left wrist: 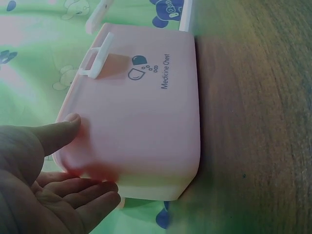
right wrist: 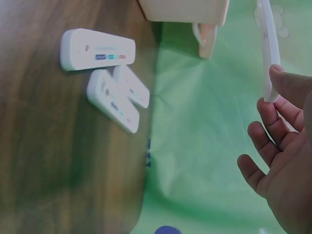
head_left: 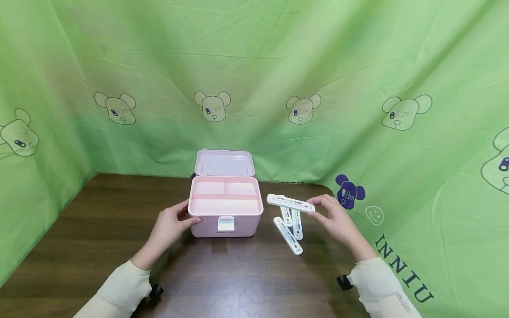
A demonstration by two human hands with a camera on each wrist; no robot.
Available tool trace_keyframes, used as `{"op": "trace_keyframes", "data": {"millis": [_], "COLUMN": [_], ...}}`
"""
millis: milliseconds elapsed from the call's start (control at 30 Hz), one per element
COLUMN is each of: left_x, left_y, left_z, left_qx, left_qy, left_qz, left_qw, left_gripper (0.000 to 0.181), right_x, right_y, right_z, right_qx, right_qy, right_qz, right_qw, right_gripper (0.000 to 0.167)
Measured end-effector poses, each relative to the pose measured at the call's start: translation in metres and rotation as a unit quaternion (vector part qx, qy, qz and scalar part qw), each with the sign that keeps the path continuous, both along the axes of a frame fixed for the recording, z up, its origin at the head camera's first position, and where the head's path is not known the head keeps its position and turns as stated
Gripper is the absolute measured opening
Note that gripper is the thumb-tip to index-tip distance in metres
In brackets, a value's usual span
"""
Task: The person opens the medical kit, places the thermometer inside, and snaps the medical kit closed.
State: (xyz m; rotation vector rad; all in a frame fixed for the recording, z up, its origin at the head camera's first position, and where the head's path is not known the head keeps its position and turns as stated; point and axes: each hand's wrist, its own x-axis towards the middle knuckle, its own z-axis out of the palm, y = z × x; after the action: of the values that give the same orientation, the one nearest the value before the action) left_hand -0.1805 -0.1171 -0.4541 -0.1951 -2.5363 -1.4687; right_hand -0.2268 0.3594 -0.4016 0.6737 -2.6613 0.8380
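A pink medicine chest (head_left: 224, 225) stands with its lid (head_left: 224, 163) raised behind a pink divided tray (head_left: 207, 205) of three compartments. My left hand (head_left: 169, 225) rests at its left front corner, thumb on the front face, the other fingers loosely extended along the side. "Medicine Chest" is printed on the box front (left wrist: 141, 112) in the left wrist view. Between thumb and fingertips, my right hand (head_left: 332, 218) pinches one end of a slim white thermometer-like bar (head_left: 290, 202). It is held to the right of the box, above similar white bars (head_left: 288, 236).
Three similar bars (right wrist: 100, 50) lie close together on the brown wooden table (head_left: 222, 282), right of the box. A green cloth (head_left: 254, 66) with bear-head prints hangs behind the table and along both sides.
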Motion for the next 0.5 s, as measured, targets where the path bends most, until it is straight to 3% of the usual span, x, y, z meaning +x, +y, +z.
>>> {"op": "trace_keyframes", "data": {"millis": [233, 500], "left_x": [0.001, 0.0], "left_y": [0.001, 0.001], "left_z": [0.001, 0.0], "left_qx": [-0.005, -0.005], "left_qy": [0.001, 0.003], "left_qz": [0.001, 0.002], "left_qw": [1.0, 1.0], "left_gripper": [0.071, 0.07], "right_x": [-0.007, -0.015], "right_y": [-0.018, -0.043], "right_z": [0.017, 0.025], "right_qx": [0.021, 0.035], "right_qy": [-0.008, -0.025], "right_qz": [0.043, 0.08], "right_qw": [0.9988, 0.9958], "right_gripper": [0.028, 0.025]}}
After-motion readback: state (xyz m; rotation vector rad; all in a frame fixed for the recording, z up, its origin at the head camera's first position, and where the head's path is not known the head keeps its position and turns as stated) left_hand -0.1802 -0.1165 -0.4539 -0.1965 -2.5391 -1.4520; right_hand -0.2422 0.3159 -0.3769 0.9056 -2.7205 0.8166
